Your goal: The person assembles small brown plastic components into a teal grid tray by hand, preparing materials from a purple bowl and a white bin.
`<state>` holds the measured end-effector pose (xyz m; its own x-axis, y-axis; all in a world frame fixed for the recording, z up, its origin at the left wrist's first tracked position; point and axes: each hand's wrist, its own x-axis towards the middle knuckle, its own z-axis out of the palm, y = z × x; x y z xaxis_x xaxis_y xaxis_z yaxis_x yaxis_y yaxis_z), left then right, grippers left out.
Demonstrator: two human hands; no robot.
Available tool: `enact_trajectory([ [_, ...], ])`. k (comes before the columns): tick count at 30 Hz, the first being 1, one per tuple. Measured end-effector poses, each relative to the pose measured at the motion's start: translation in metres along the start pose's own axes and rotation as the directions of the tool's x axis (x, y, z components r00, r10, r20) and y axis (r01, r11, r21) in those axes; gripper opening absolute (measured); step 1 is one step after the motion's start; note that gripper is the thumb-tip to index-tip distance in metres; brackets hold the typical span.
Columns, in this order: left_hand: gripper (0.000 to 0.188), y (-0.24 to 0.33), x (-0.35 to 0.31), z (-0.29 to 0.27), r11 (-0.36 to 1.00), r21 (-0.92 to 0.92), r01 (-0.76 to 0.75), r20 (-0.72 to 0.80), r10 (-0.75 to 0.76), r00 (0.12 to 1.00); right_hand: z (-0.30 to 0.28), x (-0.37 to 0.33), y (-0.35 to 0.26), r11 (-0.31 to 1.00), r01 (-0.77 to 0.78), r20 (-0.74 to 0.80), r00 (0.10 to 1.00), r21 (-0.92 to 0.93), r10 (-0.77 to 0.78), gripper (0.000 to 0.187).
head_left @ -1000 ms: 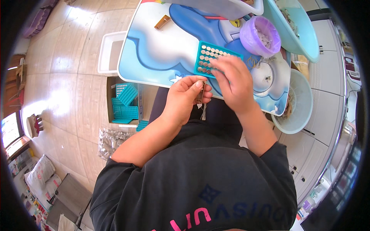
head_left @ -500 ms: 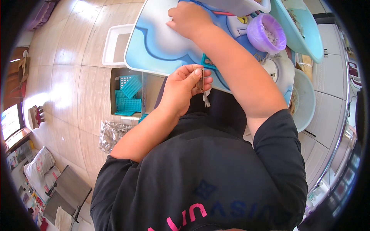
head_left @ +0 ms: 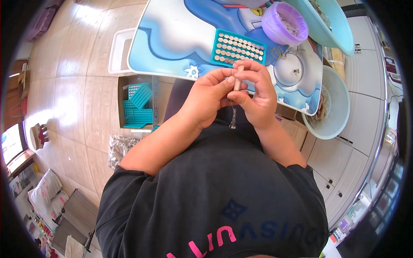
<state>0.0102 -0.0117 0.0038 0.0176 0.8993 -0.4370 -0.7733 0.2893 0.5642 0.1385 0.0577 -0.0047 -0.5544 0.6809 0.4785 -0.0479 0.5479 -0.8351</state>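
Together, my left hand [head_left: 210, 93] and right hand [head_left: 259, 95] pinched a slim tan piece [head_left: 238, 81], perhaps wooden, near the teal tray [head_left: 214, 51] of round discs [head_left: 235, 38].

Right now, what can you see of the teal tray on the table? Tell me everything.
The teal tray is shallow, rectangular and plastic-looking, holding rows of round pale discs, a few darker along the near edge. It lies slightly skewed on the blue-and-white table, close to the table's near edge. The right hand overlaps its near side in view; whether they touch cannot be told.
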Motion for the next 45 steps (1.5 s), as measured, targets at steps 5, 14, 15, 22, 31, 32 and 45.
enact_trajectory([
  [5, 0.021, -0.004, -0.004, 0.010, 0.999, 0.025, 0.048, -0.022, -0.048, 0.999, -0.013, -0.026, -0.007, 0.991, -0.130, -0.053, 0.990, 0.043, 0.132, 0.065],
  [14, 0.022, -0.008, -0.007, 0.015, 0.990, 0.141, 0.012, -0.015, -0.010, 1.000, -0.044, -0.030, -0.024, 0.930, -0.286, 0.105, 0.943, -0.231, 0.316, 0.063],
  [15, 0.021, -0.007, -0.006, 0.016, 0.992, 0.128, 0.017, -0.021, -0.014, 1.000, -0.041, -0.031, -0.026, 0.929, -0.288, 0.103, 0.942, -0.233, 0.318, 0.063],
  [22, 0.023, -0.008, -0.004, 0.008, 0.990, 0.139, 0.001, -0.084, 0.011, 0.996, -0.029, -0.036, -0.022, 0.883, -0.469, 0.113, 0.877, -0.012, 0.467, 0.056],
  [31, 0.022, -0.007, -0.005, 0.006, 0.999, 0.046, 0.026, -0.098, -0.021, 0.995, -0.019, -0.033, -0.030, 0.918, -0.376, 0.019, 0.925, -0.127, 0.381, 0.059],
  [32, 0.022, -0.008, -0.004, 0.005, 0.999, 0.044, 0.024, -0.100, -0.020, 0.995, -0.017, -0.033, -0.031, 0.919, -0.351, 0.018, 0.933, -0.177, 0.360, 0.059],
  [45, 0.029, -0.007, -0.005, 0.004, 0.996, 0.073, 0.041, -0.109, -0.033, 0.994, -0.019, -0.028, -0.025, 0.946, -0.264, 0.005, 0.963, -0.188, 0.269, 0.059],
])
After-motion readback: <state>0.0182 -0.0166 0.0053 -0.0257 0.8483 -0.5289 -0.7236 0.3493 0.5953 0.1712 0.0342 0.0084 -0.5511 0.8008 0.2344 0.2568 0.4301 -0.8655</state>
